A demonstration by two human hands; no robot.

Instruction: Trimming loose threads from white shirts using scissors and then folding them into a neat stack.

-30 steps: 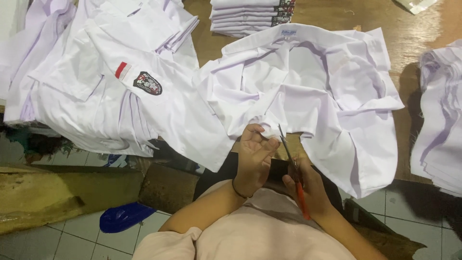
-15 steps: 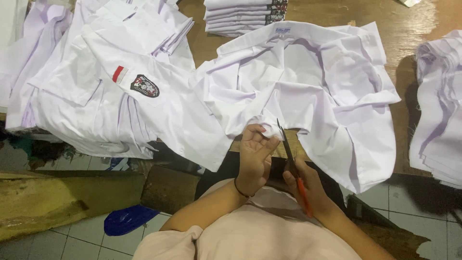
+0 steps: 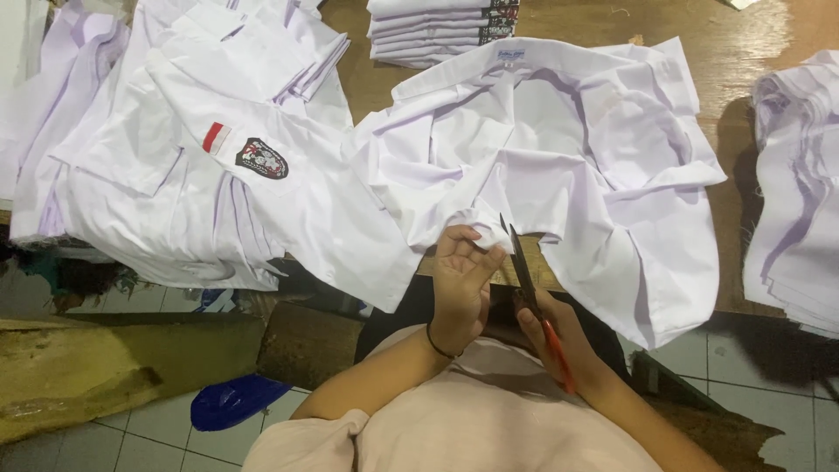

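Left hand (image 3: 461,284) pinching; right hand (image 3: 559,336) fist-closed.

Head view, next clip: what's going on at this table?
A person at a wooden table works on a white shirt spread out in front of them. The left hand pinches a folded edge of the shirt near its lower hem, while the right hand holds small red-handled snips with the blades pointing up at that edge. More white shirts lie heaped to the left, one showing a sleeve badge, with a folded stack behind and another pile at the right.
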